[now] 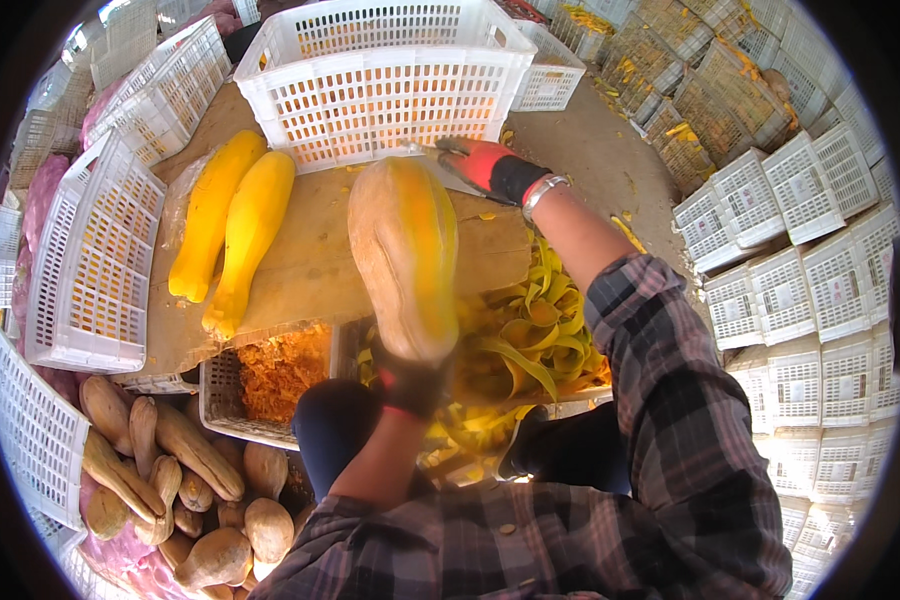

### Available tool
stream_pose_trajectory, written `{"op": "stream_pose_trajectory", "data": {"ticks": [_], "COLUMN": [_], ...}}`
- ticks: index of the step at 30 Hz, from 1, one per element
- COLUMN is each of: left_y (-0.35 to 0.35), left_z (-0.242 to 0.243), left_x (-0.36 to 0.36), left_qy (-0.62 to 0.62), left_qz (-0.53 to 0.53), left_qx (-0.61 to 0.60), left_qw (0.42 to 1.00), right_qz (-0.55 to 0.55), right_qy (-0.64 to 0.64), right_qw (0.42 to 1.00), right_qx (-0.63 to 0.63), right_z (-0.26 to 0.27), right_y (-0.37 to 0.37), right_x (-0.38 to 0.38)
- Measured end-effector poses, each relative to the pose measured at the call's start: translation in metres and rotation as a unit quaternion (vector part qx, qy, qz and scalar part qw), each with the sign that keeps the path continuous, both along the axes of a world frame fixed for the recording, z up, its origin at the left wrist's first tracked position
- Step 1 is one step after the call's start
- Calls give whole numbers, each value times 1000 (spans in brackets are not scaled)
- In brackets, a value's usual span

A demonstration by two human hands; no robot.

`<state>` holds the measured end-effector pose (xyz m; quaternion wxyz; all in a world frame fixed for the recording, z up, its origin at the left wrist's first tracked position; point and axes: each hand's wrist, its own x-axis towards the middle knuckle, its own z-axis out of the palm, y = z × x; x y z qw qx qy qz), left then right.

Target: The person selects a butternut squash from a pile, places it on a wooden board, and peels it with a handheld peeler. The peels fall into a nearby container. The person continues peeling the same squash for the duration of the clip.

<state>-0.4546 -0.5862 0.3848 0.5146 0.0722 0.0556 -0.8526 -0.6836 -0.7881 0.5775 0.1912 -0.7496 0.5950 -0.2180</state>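
Note:
My left hand (414,382), in a dark and red work glove and somewhat blurred, grips the lower end of a long squash (401,259). That squash stands nearly lengthwise before me, with tan rind on its left and a peeled yellow-orange strip on its right. At the squash's upper right, my right hand (487,166), in a red and black glove, holds a peeling tool (424,150) whose exact kind is blurred. Two peeled yellow squashes (251,232) lie side by side on the wooden board (315,255), to the left.
A large white plastic crate (390,105) stands at the board's far edge. Curled peels (540,330) lie heaped at the right, orange pulp fills a crate (221,397) at the left. Unpeeled squashes (195,450) are piled lower left. Stacked crates (802,292) line the right side.

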Motion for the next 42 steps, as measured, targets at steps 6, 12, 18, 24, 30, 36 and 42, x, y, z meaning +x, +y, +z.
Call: {"op": "stream_pose_trajectory", "data": {"ticks": [6, 12, 18, 24, 30, 36, 42], "left_y": [3, 2, 5, 5, 6, -3, 1], "left_z": [31, 56, 64, 28, 26, 16, 3], "left_x": [-2, -7, -10, -5, -3, -6, -8], "left_qy": [86, -30, -95, 37, -2, -82, -99], "left_qz": [-68, -26, 13, -12, -6, 17, 8], "left_qx": [125, 215, 171, 141, 113, 77, 100], "left_qw": [986, 976, 981, 989, 994, 994, 990], "right_qz": [-75, -86, -61, -135, -15, -48, -35], "right_qy": [-43, -1, -143, -99, 75, 76, 11], "right_qw": [995, 993, 984, 983, 992, 995, 971], "right_qx": [43, 80, 83, 70, 97, 38, 234], "right_z": [-52, -44, -24, -8, 1, -40, -46], "right_y": [130, 335, 329, 85, -4, 238, 378], "right_x": [38, 88, 45, 22, 55, 94, 76]}}
